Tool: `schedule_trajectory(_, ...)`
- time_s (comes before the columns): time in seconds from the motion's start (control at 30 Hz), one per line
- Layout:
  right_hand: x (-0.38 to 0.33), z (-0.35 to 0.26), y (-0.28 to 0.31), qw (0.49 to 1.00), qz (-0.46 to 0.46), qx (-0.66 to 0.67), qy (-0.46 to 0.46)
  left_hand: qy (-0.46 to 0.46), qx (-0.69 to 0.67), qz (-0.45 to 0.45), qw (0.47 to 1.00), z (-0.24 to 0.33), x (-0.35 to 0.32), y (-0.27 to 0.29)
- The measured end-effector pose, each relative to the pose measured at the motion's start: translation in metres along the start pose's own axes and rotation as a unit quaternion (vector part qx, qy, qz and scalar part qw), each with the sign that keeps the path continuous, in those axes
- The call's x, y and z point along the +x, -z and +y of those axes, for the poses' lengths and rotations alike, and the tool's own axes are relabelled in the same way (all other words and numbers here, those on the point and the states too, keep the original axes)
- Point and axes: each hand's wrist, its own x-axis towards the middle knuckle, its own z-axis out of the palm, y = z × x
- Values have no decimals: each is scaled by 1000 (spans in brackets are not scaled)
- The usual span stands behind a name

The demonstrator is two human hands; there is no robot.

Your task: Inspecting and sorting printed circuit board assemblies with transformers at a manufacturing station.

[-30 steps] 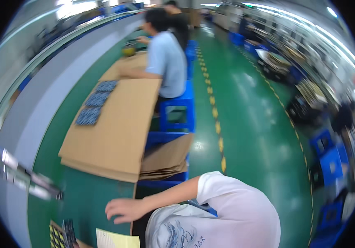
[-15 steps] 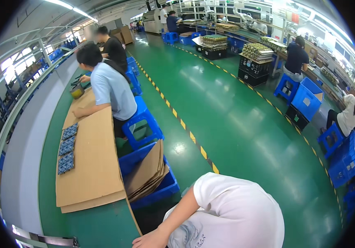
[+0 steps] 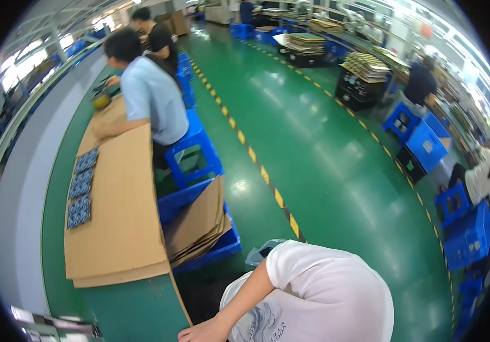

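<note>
At 6 o'clock, on the lower rim of the head view, a hand (image 3: 205, 332) belonging to a co-worker in a white shirt (image 3: 324, 290) rests low beside the near edge of the green desk (image 3: 131, 308). The bare forearm runs down to it from a bent elbow at about 5 o'clock. The fingers are cut by the rim, so the state of the grip cannot be told, and nothing is seen held. The wearer's own two hands lie outside the picture.

Toward 9 o'clock from the hand, a stack of large cardboard sheets (image 3: 122, 222) lies flat on the desk. Three dark printed panels (image 3: 79, 185) sit in a row along its left margin.

Just right of the stack, a blue crate (image 3: 222, 248) stands on the floor and holds further cardboard pieces (image 3: 199, 222) leaning on edge.

At 11 o'clock, a person in a light blue shirt (image 3: 151, 100) sits on a blue stool (image 3: 196, 151), one forearm laid on the cardboard.

A yellow dashed line (image 3: 256, 159) crosses the green floor (image 3: 324, 148) from 12 to 6 o'clock. More blue bins (image 3: 467, 233) stand at 3 o'clock.
</note>
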Motion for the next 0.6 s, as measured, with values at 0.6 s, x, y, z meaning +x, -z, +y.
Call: schedule_trajectory(0.6, 43, 3, 20, 982, -23, 180, -57, 240, -184, 159, 940, 28, -76, 21)
